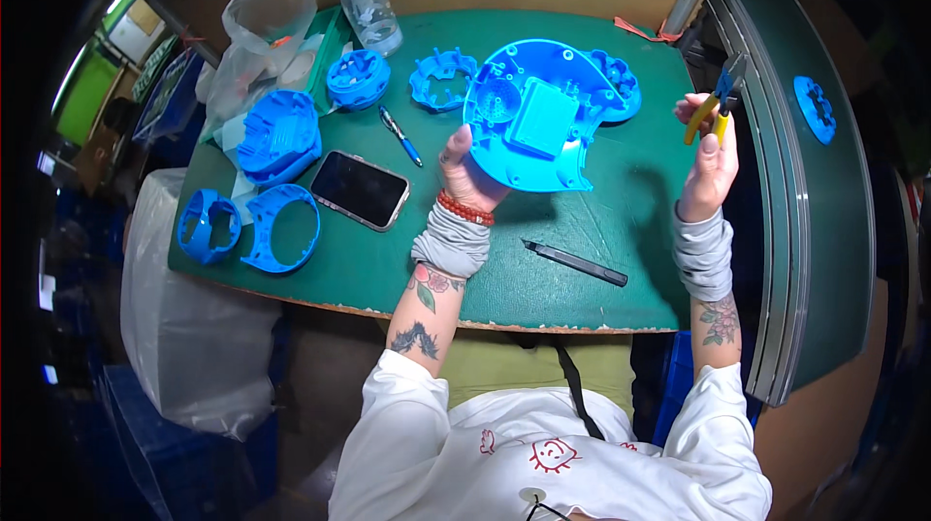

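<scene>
blue plastic shell (536, 119) gripped by left hand (469, 175); right hand (711, 148) clasps pliers (716, 99), tips up.

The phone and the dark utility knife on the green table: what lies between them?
In the head view, the left hand and its grey-sleeved wrist cross between the phone and the utility knife; otherwise only bare green mat.

White shirt with red doodles, 2 grey wrist sleeves, red bead bracelet, forearm tattoos.
</scene>
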`<state>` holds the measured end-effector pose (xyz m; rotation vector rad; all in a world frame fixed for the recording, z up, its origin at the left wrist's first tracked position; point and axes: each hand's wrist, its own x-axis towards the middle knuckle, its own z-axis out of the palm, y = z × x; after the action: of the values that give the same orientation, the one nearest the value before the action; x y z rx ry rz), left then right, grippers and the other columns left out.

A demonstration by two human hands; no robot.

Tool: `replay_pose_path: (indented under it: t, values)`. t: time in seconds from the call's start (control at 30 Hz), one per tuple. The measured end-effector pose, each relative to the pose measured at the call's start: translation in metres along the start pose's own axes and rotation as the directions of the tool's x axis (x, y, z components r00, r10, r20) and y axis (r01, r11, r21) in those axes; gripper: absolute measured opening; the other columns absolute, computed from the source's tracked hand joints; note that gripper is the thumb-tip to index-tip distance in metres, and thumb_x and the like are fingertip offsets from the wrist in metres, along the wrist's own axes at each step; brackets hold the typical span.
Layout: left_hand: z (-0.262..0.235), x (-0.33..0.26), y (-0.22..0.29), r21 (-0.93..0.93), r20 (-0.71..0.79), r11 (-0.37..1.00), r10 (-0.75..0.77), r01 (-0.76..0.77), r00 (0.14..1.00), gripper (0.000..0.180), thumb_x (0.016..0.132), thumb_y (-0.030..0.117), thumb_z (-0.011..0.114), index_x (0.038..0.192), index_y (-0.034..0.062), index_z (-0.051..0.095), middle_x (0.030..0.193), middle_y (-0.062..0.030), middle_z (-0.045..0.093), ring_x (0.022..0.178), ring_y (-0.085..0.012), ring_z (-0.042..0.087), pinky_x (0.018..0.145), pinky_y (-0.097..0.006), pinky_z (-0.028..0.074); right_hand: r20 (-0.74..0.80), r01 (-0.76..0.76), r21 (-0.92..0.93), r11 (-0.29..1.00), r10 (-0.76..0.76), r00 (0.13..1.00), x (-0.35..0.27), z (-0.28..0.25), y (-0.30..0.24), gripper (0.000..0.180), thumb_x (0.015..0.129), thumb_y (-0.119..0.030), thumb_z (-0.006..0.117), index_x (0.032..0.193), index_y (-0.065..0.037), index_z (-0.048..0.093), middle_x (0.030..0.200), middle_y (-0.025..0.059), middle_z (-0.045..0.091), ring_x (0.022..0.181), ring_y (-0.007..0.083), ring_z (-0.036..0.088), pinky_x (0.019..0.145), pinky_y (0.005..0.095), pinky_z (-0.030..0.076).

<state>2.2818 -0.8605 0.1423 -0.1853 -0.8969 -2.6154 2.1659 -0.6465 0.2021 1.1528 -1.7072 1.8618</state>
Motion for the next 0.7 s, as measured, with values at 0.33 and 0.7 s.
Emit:
replay_pose_path:
  t: [0.33, 0.7]
  values:
    - [0.034, -0.001, -0.008, 0.104, 0.085, 0.994, -0.034, 0.025, 0.996, 0.105, 0.062, 0.054, 0.074, 0.138, 0.0044, 0.022, 0.134, -0.0139, 0.037, 0.120, -0.0296, 0.041, 0.099, -0.043, 0.038, 0.252, 0.297, -0.411, 0.862, -0.206, 0.946, -0.036, 0.021, -0.004, 0.049, 0.065, -0.024, 0.075, 0.107, -0.003, 0.061, 0.090, 0.0103, 0.056, 0.076, 0.0243, 0.052, 0.067, 0.0335, 0.045]
    - [0.032, 0.005, -0.019, 0.076, 0.077, 0.997, -0.026, 0.020, 0.997, 0.111, 0.056, 0.054, 0.077, 0.138, 0.0054, 0.020, 0.135, -0.0141, 0.034, 0.122, -0.0283, 0.039, 0.101, -0.041, 0.036, 0.341, 0.301, -0.425, 0.854, -0.156, 0.927, -0.037, 0.027, -0.006, 0.052, 0.060, -0.026, 0.077, 0.106, -0.007, 0.063, 0.087, 0.0100, 0.053, 0.076, 0.0242, 0.052, 0.065, 0.0328, 0.045]
